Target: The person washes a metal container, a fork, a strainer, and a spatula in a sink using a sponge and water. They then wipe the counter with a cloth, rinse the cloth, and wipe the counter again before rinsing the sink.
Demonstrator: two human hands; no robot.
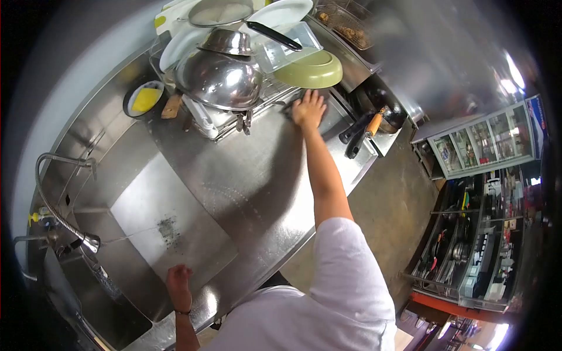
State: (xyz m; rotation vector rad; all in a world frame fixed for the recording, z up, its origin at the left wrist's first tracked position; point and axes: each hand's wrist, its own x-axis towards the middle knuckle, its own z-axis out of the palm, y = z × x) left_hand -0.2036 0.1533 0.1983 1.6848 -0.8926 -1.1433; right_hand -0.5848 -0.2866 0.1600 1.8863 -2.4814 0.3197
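Observation:
My right hand (309, 111) lies with its fingers spread on the steel counter (246, 169), at the front of the dish rack. Something dark and blurred shows around and under its palm; I cannot make out what it is. Just beyond the fingertips is a green bowl (313, 71). My left hand (178, 281) hangs over the near side of the steel sink (205, 248), fingers loosely curled and slightly apart, with nothing visible in them. Dark specks (168, 232) mark the bright sink surface.
Steel bowls (219, 79) and a strainer (221, 11) are piled on the rack. Dark-handled pans (383, 111) stand right of the counter. A black bowl (133, 110) with something yellow sits at the back left, above a spray faucet (89, 241). Shelves (474, 234) stand far right.

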